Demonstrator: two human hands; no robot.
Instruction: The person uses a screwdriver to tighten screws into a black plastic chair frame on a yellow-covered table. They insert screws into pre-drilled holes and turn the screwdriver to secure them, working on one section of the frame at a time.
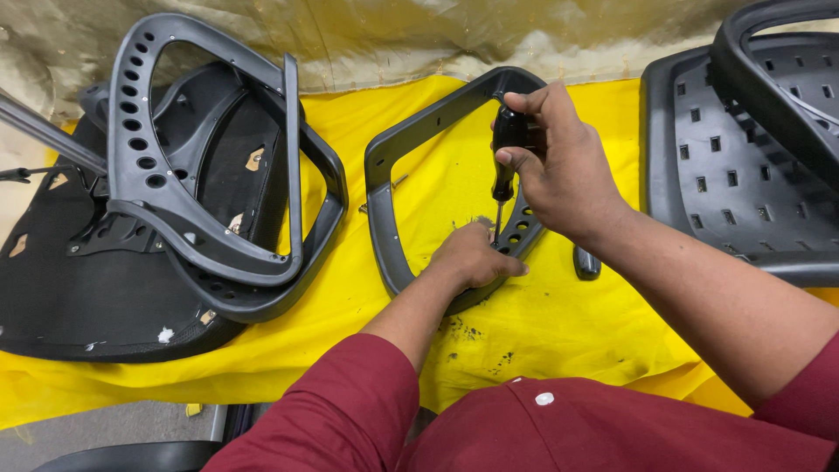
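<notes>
A table [542, 341] covered with a bright yellow cloth fills most of the view; the cloth carries dark smudges just in front of the grey plastic armrest frame [384, 166] that lies flat near its middle. Beyond the frame, the far edge of the cloth meets a crinkled, shiny gold-beige sheet [393, 35] that runs across the back. Low down, to the near left of the frame, a strip of grey floor [96, 428] shows under the cloth's edge.

The armrest frame is a closed loop of dark grey plastic, roughly triangular with rounded corners, the yellow cloth showing through its open middle. Its right-hand limb has a row of oval holes, partly hidden by the hands.

The left hand [472, 258] rests on the near corner of the frame, fingers curled down and pressing on the plastic. The right hand [559, 166] is above the frame's right limb, fingers wrapped tightly round the black handle of a screwdriver [505, 153]; the tool stands nearly upright, its thin metal shaft pointing down to the frame just beside the left hand. Both forearms come out of dark red sleeves.

Left of the frame, an upturned black seat base [79, 280] carries two more grey armrest loops [175, 210] stacked on it. Right of the frame lies a black perforated seat panel [743, 175], with a small dark object [586, 262] on the cloth between them.
</notes>
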